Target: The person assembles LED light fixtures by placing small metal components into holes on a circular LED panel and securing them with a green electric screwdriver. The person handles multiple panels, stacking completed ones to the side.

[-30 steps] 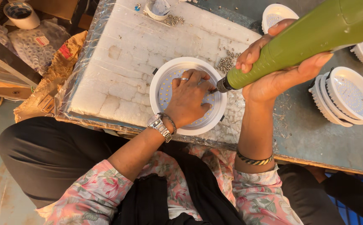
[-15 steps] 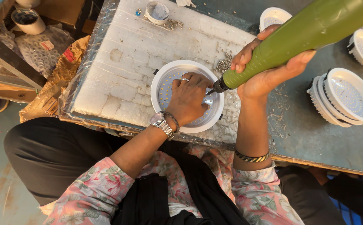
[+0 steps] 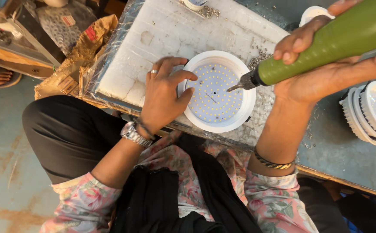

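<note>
Head view, nearest first: the left hand [image 3: 164, 97] lies flat with fingers spread, thumb and forefinger hooked over the left rim of a round white lamp housing [image 3: 217, 91] that sits face-up on a white foam slab [image 3: 153, 39]. Just to the right, the right hand [image 3: 322, 64] is wrapped around a green powered screwdriver [image 3: 326, 45], its metal bit tilted down and hovering over the right part of the yellow-dotted LED board inside the housing; whether the tip touches the board is hard to tell.

The housing looks like light, stiff moulded plastic with a smooth, somewhat slippery rim, so the outer rim seems the safe place to grip; the board with its tiny diodes is probably fragile and best left untouched by fingers. The driver appears heavier and wants a full-fist hold along its barrel.

Beyond the right hand, a stack of similar white housings [image 3: 371, 114] is cut off by the frame edge on the grey desk [image 3: 326, 146]. Past the lamp, a scatter of small screws [image 3: 259, 58] lies on the foam, too small to count. The driver's rear end runs out of frame, and the screw being driven, if any, cannot be made out.
</note>
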